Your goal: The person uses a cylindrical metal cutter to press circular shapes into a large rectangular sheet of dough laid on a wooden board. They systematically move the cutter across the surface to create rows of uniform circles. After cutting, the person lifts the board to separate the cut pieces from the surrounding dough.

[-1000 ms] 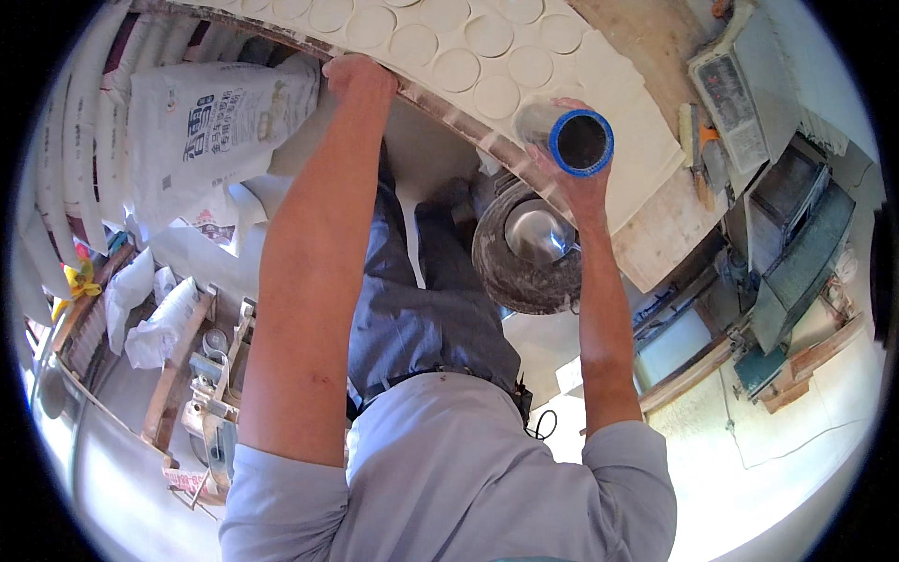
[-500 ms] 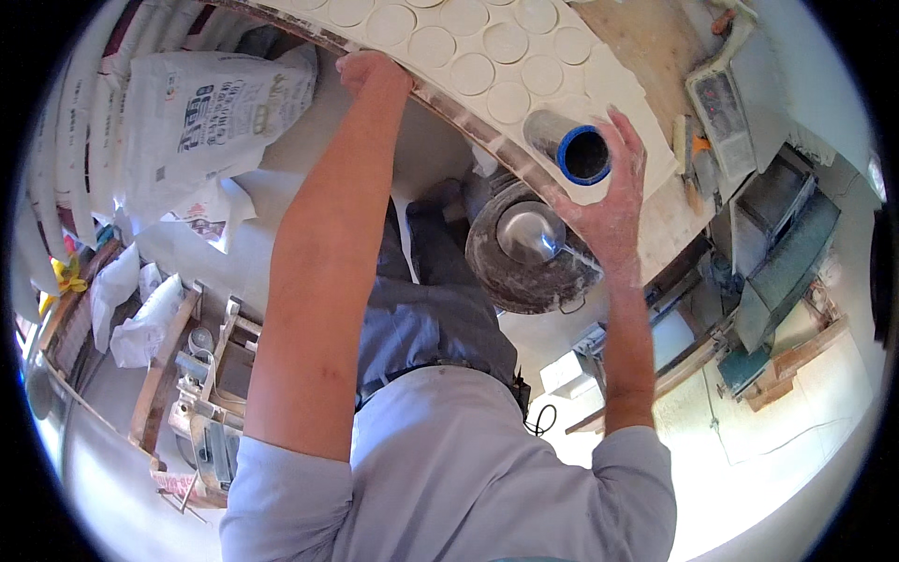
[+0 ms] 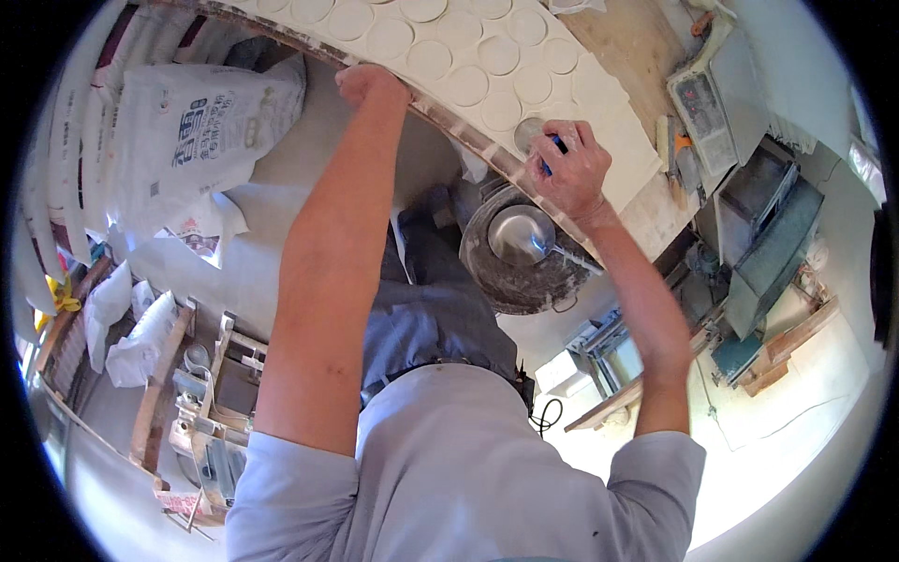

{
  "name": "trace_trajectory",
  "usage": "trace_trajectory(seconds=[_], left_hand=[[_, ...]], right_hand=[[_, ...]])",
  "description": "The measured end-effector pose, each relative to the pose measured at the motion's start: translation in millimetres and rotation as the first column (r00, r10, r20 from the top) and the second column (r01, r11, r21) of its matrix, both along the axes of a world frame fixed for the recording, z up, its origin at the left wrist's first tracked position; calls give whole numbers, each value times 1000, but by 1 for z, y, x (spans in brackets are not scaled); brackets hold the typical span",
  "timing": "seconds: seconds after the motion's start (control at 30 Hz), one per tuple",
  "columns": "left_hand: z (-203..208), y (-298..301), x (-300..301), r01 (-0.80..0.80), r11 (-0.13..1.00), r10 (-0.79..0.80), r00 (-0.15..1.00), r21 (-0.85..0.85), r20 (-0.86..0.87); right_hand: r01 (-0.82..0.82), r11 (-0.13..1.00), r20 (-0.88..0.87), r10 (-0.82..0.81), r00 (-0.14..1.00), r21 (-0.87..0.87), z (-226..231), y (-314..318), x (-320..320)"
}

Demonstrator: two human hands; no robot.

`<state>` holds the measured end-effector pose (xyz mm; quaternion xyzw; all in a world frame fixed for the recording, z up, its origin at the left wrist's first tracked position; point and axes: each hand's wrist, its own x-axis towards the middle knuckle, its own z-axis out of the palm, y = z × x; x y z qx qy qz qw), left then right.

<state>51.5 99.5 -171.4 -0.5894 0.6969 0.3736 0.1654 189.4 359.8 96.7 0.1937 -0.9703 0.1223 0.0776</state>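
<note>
Large white sack at upper left, slumped on the floor beside the worktable, a block of blue and dark print on its face, top end tilted toward the table edge. Smaller white bags lie lower left, knotted, plain, next to a wooden frame. A flat grey printed tray or box sits at upper right on the wooden part of the bench.

Worktable runs in a curve across the top of the view; a white sheet covers it, marked with rows of round discs, all pale and alike.

Right hand is pressed down on the sheet near the table's front edge, palm down, fingers closed over a round cutter with a blue rim; only a sliver of blue and a grey curve show between the fingers. Wrist is bent, forearm running back down toward the shoulder.

Left hand rests on the front edge of the table, well apart from the right, fingers curled over the rim, gripping only the edge. Arm is stretched straight.

Below the table, between the arms, sits a crusted grey bucket with a metal bowl and a spoon inside.
</note>
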Motion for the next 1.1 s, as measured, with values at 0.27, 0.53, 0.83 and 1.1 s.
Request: trace_trajectory(seconds=[0.27, 0.53, 0.83, 1.1], left_hand=[[25, -3, 2, 971, 239, -817, 212, -18, 537], [51, -9, 0, 993, -50, -775, -103, 102, 623], [75, -2, -1, 976, -147, -729, -217, 162, 649], [9, -39, -3, 983, -22, -692, -148, 185, 707]], right_hand=[[598, 464, 320, -546, 774, -654, -41, -20, 37], [538, 442, 345, -446, 826, -717, -3, 11, 32], [610, 333, 444, -456, 771, -719, -13, 56, 9], [340, -672, 661, -298, 689, -658, -59, 52, 7]])
